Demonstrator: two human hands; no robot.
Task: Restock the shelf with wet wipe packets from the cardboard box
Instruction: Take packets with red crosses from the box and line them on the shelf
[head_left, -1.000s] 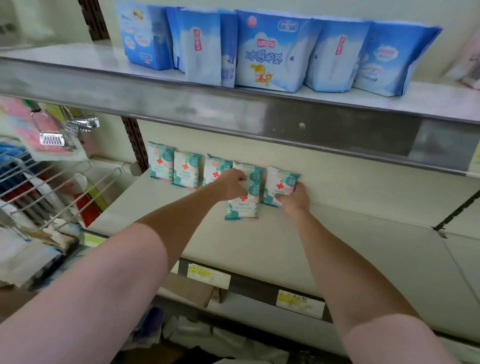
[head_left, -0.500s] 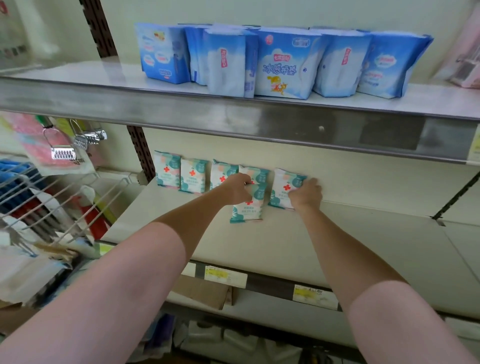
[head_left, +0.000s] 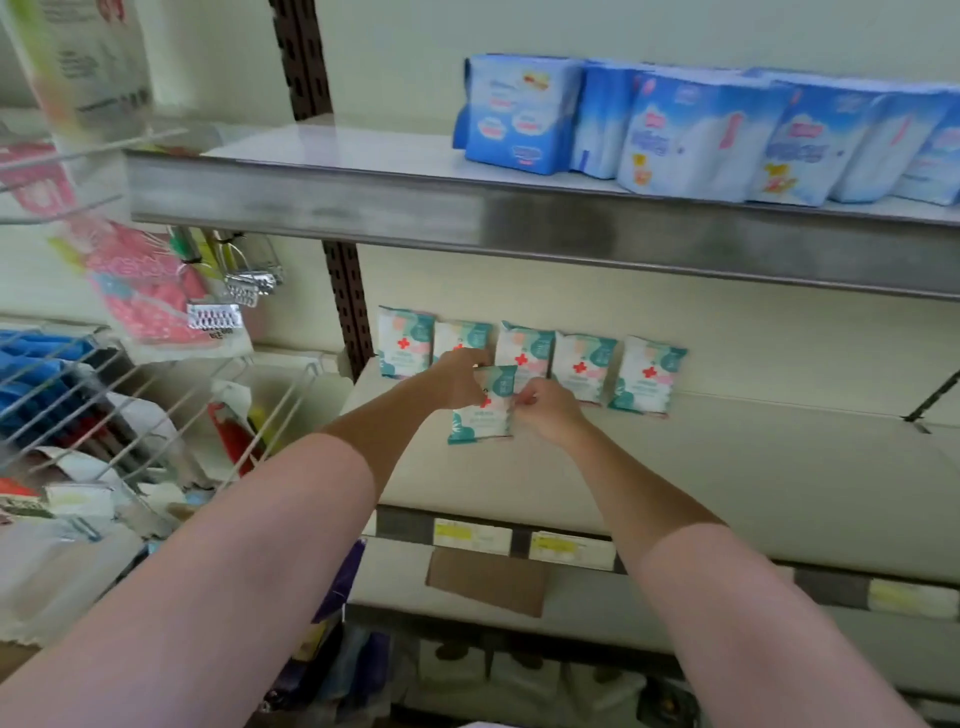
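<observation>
Holding one wet wipe packet (head_left: 482, 405) upright between them, the left hand (head_left: 457, 376) and the right hand (head_left: 545, 410) meet at the centre of the frame, just in front of the row of five packets (head_left: 530, 358) that stands against the back wall of the lower shelf (head_left: 727, 467). The left fingers curl round the packet's upper left edge, and the right fingers pinch its right edge. That two-handed hold probably keeps the soft pouch square so it can stand face-out like the others. Its lower edge looks close to the shelf board, though contact cannot be told. Both forearms reach forward from the bottom corners and converge, wrists level. Blue packs (head_left: 701, 135) line the upper shelf (head_left: 363, 208) at upper right. No cardboard box can be clearly made out.
</observation>
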